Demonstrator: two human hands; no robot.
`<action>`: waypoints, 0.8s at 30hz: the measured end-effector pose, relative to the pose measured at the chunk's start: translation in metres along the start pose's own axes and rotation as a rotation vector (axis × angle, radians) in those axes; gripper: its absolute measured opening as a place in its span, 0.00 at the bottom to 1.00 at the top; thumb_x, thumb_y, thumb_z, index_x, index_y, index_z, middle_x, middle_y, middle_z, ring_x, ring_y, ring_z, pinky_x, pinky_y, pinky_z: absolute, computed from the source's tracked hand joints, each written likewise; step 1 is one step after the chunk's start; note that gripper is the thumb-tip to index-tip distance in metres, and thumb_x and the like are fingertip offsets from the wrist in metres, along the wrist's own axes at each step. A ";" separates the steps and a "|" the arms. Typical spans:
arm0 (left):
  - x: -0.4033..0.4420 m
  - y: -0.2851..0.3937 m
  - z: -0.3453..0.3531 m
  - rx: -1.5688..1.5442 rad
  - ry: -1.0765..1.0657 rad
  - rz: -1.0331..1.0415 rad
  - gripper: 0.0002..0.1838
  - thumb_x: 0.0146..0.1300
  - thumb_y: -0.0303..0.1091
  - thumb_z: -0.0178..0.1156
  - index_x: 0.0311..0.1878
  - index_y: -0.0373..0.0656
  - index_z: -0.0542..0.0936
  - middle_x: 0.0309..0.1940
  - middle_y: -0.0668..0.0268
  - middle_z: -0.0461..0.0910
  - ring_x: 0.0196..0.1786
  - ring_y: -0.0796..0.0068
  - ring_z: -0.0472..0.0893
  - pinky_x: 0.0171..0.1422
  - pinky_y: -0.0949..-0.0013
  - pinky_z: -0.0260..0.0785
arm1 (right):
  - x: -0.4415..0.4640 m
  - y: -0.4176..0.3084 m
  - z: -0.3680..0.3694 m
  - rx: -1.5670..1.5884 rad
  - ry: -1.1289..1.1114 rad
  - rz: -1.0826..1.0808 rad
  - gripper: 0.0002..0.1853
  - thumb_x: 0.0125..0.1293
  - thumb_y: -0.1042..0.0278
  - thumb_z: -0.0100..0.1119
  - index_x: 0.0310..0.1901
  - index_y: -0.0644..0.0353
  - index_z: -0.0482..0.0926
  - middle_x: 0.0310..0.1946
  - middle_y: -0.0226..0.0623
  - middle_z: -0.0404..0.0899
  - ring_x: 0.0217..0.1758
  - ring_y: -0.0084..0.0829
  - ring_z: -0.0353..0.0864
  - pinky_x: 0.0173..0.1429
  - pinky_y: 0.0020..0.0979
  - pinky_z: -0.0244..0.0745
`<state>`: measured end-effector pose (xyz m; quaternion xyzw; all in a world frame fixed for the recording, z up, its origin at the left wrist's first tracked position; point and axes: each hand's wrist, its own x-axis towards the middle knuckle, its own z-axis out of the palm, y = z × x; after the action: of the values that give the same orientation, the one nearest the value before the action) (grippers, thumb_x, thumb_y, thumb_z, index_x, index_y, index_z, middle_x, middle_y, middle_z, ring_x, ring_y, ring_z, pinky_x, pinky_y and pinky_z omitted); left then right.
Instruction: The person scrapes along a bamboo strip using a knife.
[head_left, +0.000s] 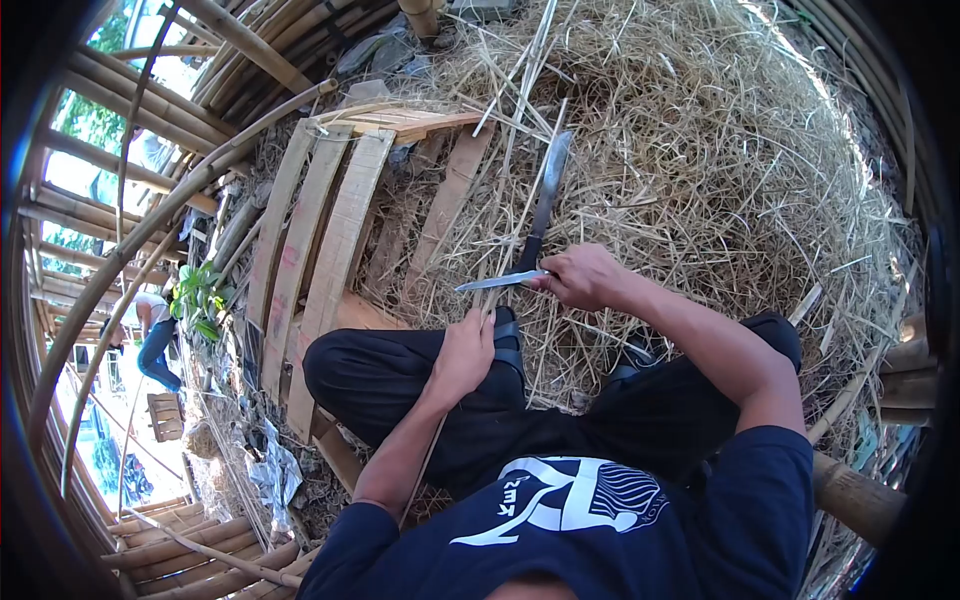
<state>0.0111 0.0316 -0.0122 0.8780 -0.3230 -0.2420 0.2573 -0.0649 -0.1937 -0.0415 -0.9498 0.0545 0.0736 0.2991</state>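
My right hand (585,277) is closed round the handle of a small knife (495,282), its blade pointing left across a thin bamboo strip (431,458). Over my bent left knee, my left hand (465,350) grips that strip, which runs back beneath my forearm and forward past the blade. Just beyond the knife, a machete (550,185) with a dark handle lies on the straw, its blade pointing away from me. Several pale split strips (520,100) lie near the machete's tip.
Dry straw (700,170) covers the ground ahead and to the right. A slatted wooden pallet (345,215) lies at left, by a leafy plant (198,300). Bamboo poles (150,215) form the left side; another person (155,340) is beyond them. A thick bamboo pole (855,497) is at right.
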 end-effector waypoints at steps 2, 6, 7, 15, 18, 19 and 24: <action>-0.001 -0.002 -0.001 -0.011 0.043 0.062 0.15 0.71 0.36 0.49 0.35 0.32 0.72 0.23 0.42 0.74 0.31 0.39 0.76 0.33 0.50 0.65 | 0.002 0.001 -0.005 -0.081 -0.026 0.031 0.22 0.70 0.48 0.45 0.32 0.58 0.80 0.26 0.47 0.81 0.33 0.48 0.82 0.38 0.45 0.75; -0.043 -0.005 -0.019 -0.033 -0.042 -0.016 0.13 0.72 0.36 0.49 0.36 0.34 0.71 0.21 0.49 0.74 0.25 0.49 0.77 0.30 0.57 0.65 | -0.005 0.143 -0.071 -0.060 0.381 0.700 0.26 0.72 0.46 0.38 0.40 0.59 0.81 0.35 0.48 0.83 0.37 0.45 0.84 0.43 0.45 0.78; -0.046 -0.018 -0.018 -0.115 -0.006 -0.004 0.14 0.72 0.37 0.49 0.34 0.36 0.70 0.18 0.57 0.71 0.21 0.61 0.73 0.27 0.62 0.63 | -0.014 0.167 -0.092 -0.151 0.479 0.842 0.29 0.73 0.43 0.34 0.40 0.61 0.80 0.36 0.49 0.83 0.39 0.47 0.84 0.44 0.46 0.77; -0.019 -0.006 -0.011 -0.703 -0.178 -0.207 0.14 0.75 0.42 0.47 0.32 0.45 0.66 0.16 0.79 0.57 0.15 0.90 0.55 0.17 0.80 0.45 | 0.001 0.068 -0.117 0.258 0.509 0.495 0.27 0.75 0.45 0.37 0.36 0.64 0.75 0.24 0.38 0.74 0.24 0.29 0.69 0.31 0.37 0.66; -0.017 0.006 -0.017 -0.685 -0.198 -0.184 0.15 0.75 0.43 0.46 0.33 0.45 0.66 0.16 0.79 0.56 0.15 0.90 0.54 0.17 0.80 0.44 | 0.000 0.004 -0.108 0.267 0.238 0.330 0.25 0.75 0.46 0.40 0.37 0.63 0.75 0.23 0.40 0.74 0.24 0.31 0.71 0.33 0.39 0.68; -0.016 0.012 -0.020 -0.726 -0.209 -0.190 0.16 0.76 0.44 0.45 0.33 0.44 0.67 0.16 0.79 0.56 0.15 0.90 0.54 0.18 0.80 0.44 | 0.001 -0.006 -0.100 0.249 0.145 0.310 0.25 0.75 0.46 0.40 0.37 0.63 0.75 0.23 0.42 0.76 0.25 0.38 0.75 0.35 0.44 0.70; 0.000 0.026 -0.023 -0.691 -0.165 -0.140 0.17 0.76 0.44 0.43 0.33 0.43 0.68 0.16 0.78 0.57 0.16 0.89 0.55 0.19 0.79 0.46 | -0.013 -0.034 -0.076 0.121 0.115 0.095 0.25 0.74 0.47 0.42 0.36 0.64 0.75 0.24 0.49 0.78 0.32 0.51 0.79 0.40 0.50 0.72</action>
<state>0.0133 0.0211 0.0205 0.7366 -0.1809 -0.4242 0.4947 -0.0642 -0.2092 0.0410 -0.9290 0.1211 0.0298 0.3485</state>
